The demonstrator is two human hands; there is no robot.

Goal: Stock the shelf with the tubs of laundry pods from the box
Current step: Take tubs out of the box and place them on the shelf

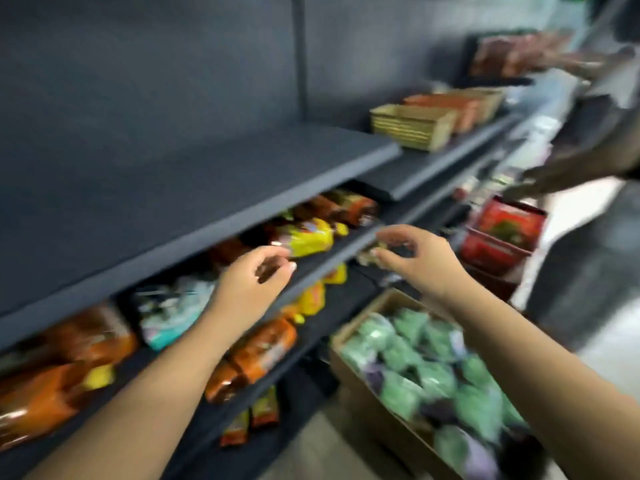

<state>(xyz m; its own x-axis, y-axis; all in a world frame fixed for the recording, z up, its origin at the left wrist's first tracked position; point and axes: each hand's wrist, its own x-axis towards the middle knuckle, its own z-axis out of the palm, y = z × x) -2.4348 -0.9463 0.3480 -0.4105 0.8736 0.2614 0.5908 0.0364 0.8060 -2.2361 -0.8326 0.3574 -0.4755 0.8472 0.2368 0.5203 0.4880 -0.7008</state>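
Observation:
A cardboard box (349, 372) sits low at the right, filled with several green and purple tubs of laundry pods (401, 355), all blurred. The dark grey shelf board (180, 188) above the snack rows is bare. My left hand (256, 282) hovers in front of the second shelf's edge, fingers loosely curved and holding nothing. My right hand (419, 261) hangs in the air above the box's far end, thumb and fingers spread apart and curved, with nothing in them. Neither hand touches a tub.
Orange, yellow and pale blue snack packs (304, 237) fill the lower shelves. Brown trays (412, 126) stand further along the upper shelf. Another person's hand (533, 185) reaches over red boxes (502, 233) at the right. The whole view is motion-blurred.

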